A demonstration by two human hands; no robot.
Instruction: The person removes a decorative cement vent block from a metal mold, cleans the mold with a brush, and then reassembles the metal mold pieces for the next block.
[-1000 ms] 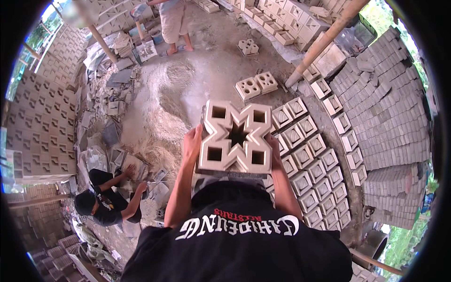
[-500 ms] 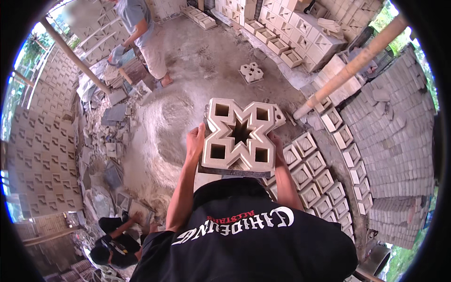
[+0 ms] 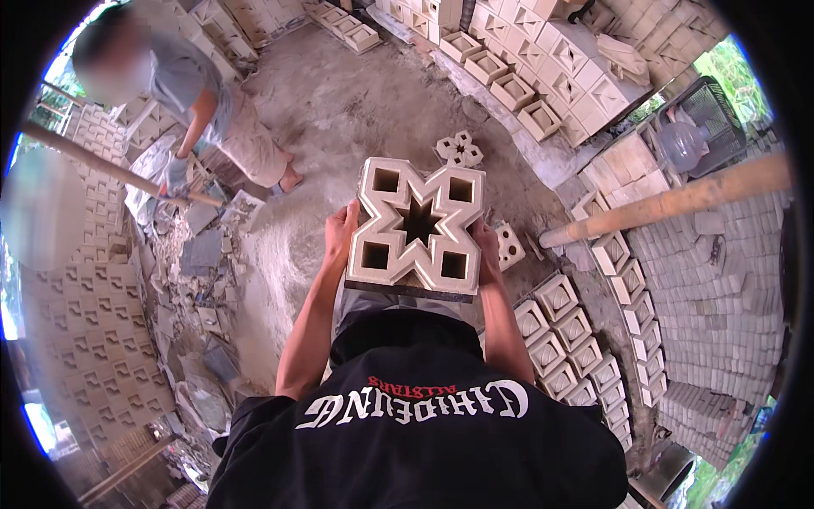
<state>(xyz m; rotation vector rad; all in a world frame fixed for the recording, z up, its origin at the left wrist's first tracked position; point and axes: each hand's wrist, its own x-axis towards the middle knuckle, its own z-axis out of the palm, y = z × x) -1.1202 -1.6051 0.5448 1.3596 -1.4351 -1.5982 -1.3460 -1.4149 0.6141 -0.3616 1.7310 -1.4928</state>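
Note:
A pale, X-shaped breeze block [image 3: 414, 256] with a star-shaped opening in the middle and a square hole in each arm is held level in front of my body. Under it, the edge of a thin dark board [image 3: 407, 293] shows. My left hand [image 3: 341, 229] is closed at the block's left side, thumb on top, the other fingers mostly hidden. At the right side my right hand [image 3: 487, 250] grips likewise, largely covered by the block. Just beyond my right hand lies a small block with round holes [image 3: 509, 246]; a flower-shaped block [image 3: 460, 149] lies farther off on the floor.
Rows of pale blocks [image 3: 555, 327] lie on the ground to the right, beside a slanting wooden pole [image 3: 670, 201]. Stacked blocks [image 3: 551, 64] line the back. Rubble [image 3: 199, 254] lies at left, near a co-worker [image 3: 199, 93] holding a long-handled tool.
The view has swung, and the held block appears slightly farther left and up. The co-worker now shows more fully, bent forward. The person at lower left has left the view.

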